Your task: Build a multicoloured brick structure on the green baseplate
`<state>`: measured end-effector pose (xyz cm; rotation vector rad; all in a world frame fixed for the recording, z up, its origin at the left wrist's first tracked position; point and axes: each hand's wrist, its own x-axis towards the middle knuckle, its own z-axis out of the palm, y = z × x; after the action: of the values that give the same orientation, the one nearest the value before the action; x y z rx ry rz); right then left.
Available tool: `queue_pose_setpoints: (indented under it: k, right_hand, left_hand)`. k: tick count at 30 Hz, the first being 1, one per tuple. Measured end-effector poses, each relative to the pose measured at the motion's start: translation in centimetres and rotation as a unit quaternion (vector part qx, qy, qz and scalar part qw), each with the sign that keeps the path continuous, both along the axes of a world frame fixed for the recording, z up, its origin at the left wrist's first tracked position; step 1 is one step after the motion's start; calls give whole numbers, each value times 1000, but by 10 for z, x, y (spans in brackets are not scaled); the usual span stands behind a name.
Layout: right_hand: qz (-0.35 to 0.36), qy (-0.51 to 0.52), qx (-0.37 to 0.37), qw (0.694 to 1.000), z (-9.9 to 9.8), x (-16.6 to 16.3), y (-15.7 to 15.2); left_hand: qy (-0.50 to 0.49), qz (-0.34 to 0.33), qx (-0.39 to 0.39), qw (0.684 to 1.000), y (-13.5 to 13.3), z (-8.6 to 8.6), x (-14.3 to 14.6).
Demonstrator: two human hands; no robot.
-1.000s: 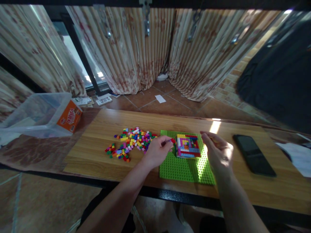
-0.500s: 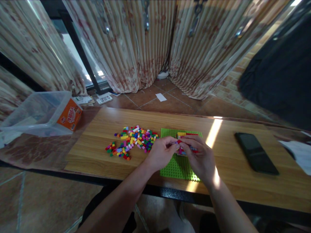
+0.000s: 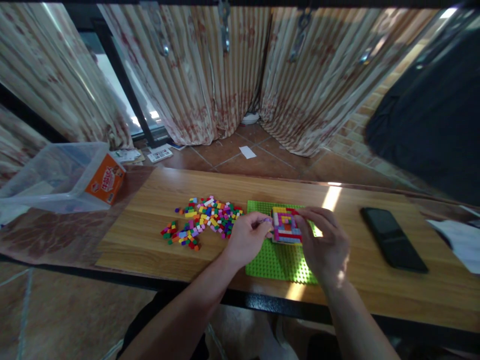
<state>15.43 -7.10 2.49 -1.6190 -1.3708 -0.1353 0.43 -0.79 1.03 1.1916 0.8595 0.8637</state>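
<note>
A green studded baseplate [image 3: 275,265] lies on the table, and over it is a multicoloured block of toy bricks [image 3: 287,225] with yellow, red, purple and white pieces. My left hand [image 3: 249,237] is at the block's left side, thumb and forefinger pinching a small purple toy brick [image 3: 266,220]. At the block's right edge is my right hand [image 3: 325,245], its thumb and forefinger drawn together near a red piece. Whatever those right fingertips hold, if anything, is hidden. Loose toy bricks [image 3: 210,215] in many colours lie spread left of the baseplate.
A black phone [image 3: 393,240] lies on the right of the wooden table [image 3: 138,240]. A clear plastic bin [image 3: 67,175] with an orange label stands at the far left. White paper [image 3: 459,242] is at the right edge, and patterned curtains [image 3: 210,75] hang behind.
My right hand has moved right, away from my left fingertips, to the block's right edge, uncovering more of the block's top. My left hand stays near the same place, still pinching.
</note>
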Motion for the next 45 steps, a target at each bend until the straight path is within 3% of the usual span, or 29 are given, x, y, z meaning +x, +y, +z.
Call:
queue_pose_setpoints:
  k: [3, 7, 16, 25, 37, 45]
  right_hand:
    - [-66, 33, -19, 997, 0, 25, -3]
    - [-49, 26, -68, 996, -5, 40, -6]
    - [-35, 127, -106, 986, -12, 28, -8]
    - [-83, 51, -138, 986, -11, 24, -5]
    - [-64, 101, -169, 978, -7, 26, -4]
    - [-92, 132, -160, 974, -10, 26, -2]
  left_hand:
    - [22, 12, 9, 1000, 9, -1, -5]
    - [32, 12, 19, 999, 14, 0, -10]
    - [54, 1, 36, 998, 14, -3, -8]
    - [59, -3, 46, 997, 13, -5, -9]
    - [61, -6, 64, 996, 14, -4, -10]
    - [67, -4, 67, 996, 15, -6, -10]
